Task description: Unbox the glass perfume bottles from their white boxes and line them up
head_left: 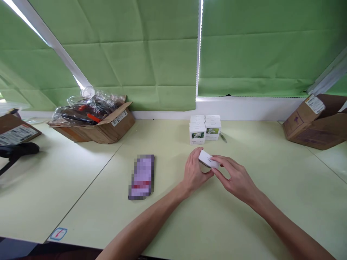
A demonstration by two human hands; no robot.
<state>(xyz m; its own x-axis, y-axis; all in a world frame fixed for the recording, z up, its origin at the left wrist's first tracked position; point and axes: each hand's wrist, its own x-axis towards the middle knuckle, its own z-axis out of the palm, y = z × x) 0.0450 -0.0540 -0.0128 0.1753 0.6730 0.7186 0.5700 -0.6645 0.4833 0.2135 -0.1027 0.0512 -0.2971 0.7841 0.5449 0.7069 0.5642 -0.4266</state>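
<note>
Left hand (193, 170) and right hand (236, 177) grip one white carton (208, 159). Worktop (292, 177) room stretches rightward to a cardboard box (309, 126).

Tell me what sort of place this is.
Probably a workroom or packing area, though I can't be sure: a pale worktop, small white boxes grouped on it, and a cardboard box heaped with clear plastic.

On table (217, 224), far centre: carton group (202, 129), with pen-like item (223, 137) just right. Nearer than the group: single carton (208, 159), between left hand (193, 172) and right hand (238, 177). Left of left hand: phone (141, 177). Far left: open box (115, 130) with packaged items (89, 110) inside; farther left, second box (18, 133). Far right: third box (309, 126). Behind table: blinds (121, 61).
</note>
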